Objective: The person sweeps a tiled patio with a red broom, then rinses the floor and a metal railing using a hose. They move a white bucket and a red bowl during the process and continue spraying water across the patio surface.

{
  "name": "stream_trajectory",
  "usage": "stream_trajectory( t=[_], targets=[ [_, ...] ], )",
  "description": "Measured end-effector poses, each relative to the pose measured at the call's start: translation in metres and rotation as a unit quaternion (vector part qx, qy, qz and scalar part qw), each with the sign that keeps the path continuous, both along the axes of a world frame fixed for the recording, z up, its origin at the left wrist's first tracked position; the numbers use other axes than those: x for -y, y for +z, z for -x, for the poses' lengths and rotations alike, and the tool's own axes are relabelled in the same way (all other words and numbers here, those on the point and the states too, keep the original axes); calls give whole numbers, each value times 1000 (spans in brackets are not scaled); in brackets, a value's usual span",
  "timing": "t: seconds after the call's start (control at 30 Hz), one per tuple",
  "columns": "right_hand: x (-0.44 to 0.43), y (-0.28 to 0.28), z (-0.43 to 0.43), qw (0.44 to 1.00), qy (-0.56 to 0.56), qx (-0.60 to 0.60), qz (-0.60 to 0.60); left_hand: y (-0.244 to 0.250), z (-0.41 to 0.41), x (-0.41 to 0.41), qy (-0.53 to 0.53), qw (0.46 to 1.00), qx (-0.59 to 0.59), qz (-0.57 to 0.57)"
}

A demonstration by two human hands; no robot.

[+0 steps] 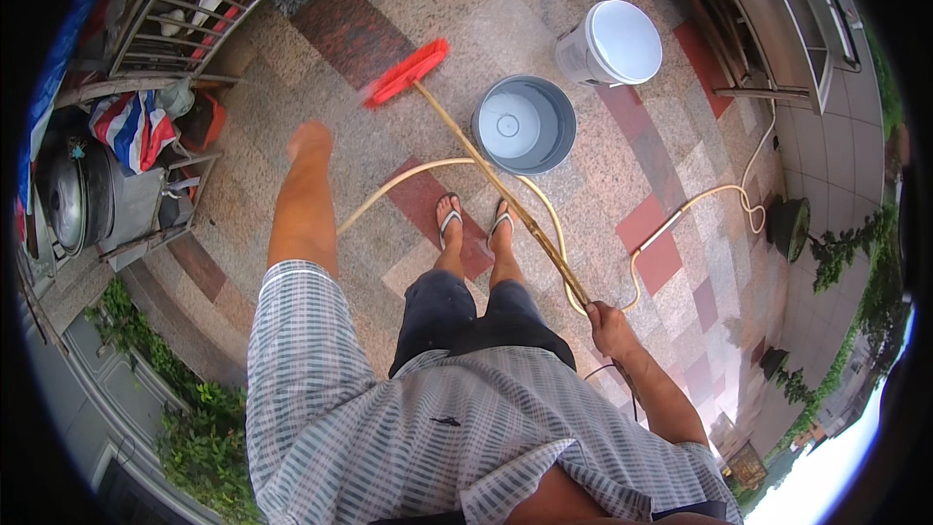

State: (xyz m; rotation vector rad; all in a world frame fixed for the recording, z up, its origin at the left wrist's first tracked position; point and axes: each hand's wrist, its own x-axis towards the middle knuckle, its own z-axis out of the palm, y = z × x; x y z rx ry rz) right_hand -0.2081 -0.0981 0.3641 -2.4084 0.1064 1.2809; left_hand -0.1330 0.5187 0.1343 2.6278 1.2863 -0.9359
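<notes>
My right hand [611, 331] grips the upper part of a bamboo broom handle [528, 221]. The pole slants away to a red-bristled broom head [408, 74] resting against the tiled floor [466, 22]. My left hand [310, 137] reaches out over the tiles to the left of the broom; it is blurred, and its fingers cannot be made out. A yellowish hose [412, 173] runs under the pole and passes out of sight behind my left forearm. Just right of the pole stands a grey round tub [563, 149], with a white plastic bucket [574, 58] beyond it.
The hose loops near my sandalled feet [450, 215] and continues right past potted plants [791, 230]. At left are a metal pot [67, 197] on a stand, a striped cloth [135, 130] and a barred cage [186, 4] with white birds. A metal-framed cabinet [776, 22] stands upper right.
</notes>
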Motion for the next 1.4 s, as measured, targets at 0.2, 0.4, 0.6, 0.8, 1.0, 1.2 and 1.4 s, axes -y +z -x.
stream_trajectory(
  t=[0.2,0.4,0.6,0.8,1.0,1.2,1.4],
  targets=[
    [4,-6,10,998,34,42,-12,-3,-11,1,-43,998,-39,31],
    [8,-12,14,995,67,66,-12,33,-66,40,-44,998,-12,43],
    [6,-9,16,995,64,80,-11,43,-98,57,-50,998,16,43],
    [0,17,10,994,58,84,-27,21,-91,41,-54,998,25,24],
    [2,71,-11,942,216,244,81,46,-64,25,-5,998,55,33],
    [-17,124,-31,882,326,313,132,57,-25,7,25,998,46,24],
    [-14,35,-18,945,298,68,115,15,-8,10,-32,998,24,46]
  ],
)
